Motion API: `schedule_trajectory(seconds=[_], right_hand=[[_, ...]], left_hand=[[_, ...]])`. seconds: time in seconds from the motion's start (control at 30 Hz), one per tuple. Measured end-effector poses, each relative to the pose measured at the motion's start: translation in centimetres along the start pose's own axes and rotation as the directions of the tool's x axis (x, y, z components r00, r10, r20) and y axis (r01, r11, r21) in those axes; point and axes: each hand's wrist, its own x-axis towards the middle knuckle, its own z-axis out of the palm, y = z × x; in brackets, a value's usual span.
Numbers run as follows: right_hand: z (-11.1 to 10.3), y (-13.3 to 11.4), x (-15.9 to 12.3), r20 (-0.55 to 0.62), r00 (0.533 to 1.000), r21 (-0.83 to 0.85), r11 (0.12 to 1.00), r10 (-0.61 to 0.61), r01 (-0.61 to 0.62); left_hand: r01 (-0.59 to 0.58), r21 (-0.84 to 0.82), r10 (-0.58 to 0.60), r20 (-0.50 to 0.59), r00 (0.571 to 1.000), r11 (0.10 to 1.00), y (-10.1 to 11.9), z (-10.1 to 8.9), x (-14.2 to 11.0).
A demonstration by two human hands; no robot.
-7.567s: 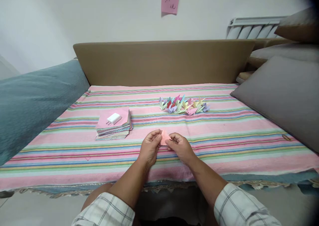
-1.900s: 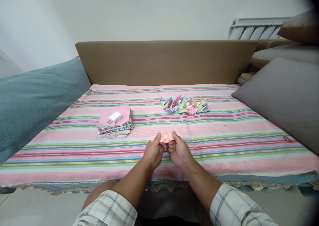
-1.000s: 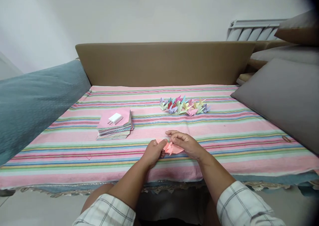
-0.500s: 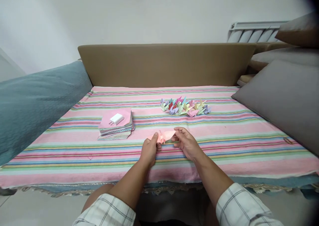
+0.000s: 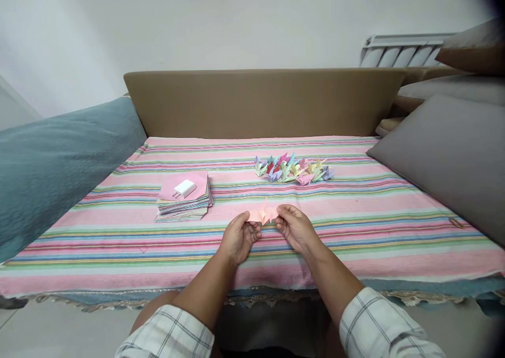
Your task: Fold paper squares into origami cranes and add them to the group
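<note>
Between my hands a salmon-pink paper crane (image 5: pixel 263 215) is held just above the striped cloth, its wings spread to either side and a pointed tip rising in the middle. My left hand (image 5: pixel 239 237) pinches the left wing between thumb and fingers. The right wing is pinched the same way by my right hand (image 5: pixel 295 227). Farther back lies a cluster of folded paper cranes (image 5: pixel 294 170) in many colours. To the left of my hands is a stack of square paper sheets (image 5: pixel 183 210), pink on top.
A white charger plug (image 5: pixel 185 188) rests on the paper stack. The striped cloth (image 5: pixel 118 237) covers the seat. A blue cushion (image 5: pixel 63 152) borders it at left, grey cushions (image 5: pixel 445 147) at right, and a brown backrest (image 5: pixel 260 102) behind. A small brown object (image 5: pixel 456 222) lies at right.
The crane has turned so that its wings stretch evenly between my hands and a tip points up. My right hand has closed from loosely spread fingers to a pinch on the right wing.
</note>
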Motion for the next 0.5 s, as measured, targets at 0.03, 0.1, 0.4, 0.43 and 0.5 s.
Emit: schedule_trajectory(seconds=[0.03, 0.1, 0.4, 0.43, 0.5], right_hand=[[0.0, 0.0, 0.1, -0.006, 1.0, -0.011, 1.0, 0.003, -0.003], [-0.1, 0.2, 0.3, -0.038, 0.999, -0.041, 0.999, -0.027, 0.025], [-0.3, 0.0, -0.2, 0.062, 0.859, -0.52, 0.718, -0.509, 0.463], [-0.2, 0.1, -0.4, 0.094, 0.858, -0.549, 0.693, -0.504, 0.467], [0.1, 0.2, -0.6, 0.109, 0.863, -0.593, 0.665, -0.493, 0.455]], left_hand=[[0.012, -0.003, -0.012, 0.018, 1.0, 1.0, 0.0, 0.0, -0.1], [-0.007, 0.009, 0.007, 0.036, 0.999, 1.0, -0.1, 0.0, -0.1], [-0.189, 0.136, 0.201, -0.076, 0.977, 0.972, -0.6, -0.3, 0.3], [-0.194, 0.144, 0.207, -0.078, 0.975, 0.97, -0.7, -0.3, 0.4], [-0.2, 0.168, 0.212, -0.058, 0.975, 0.965, -0.7, -0.4, 0.4]])
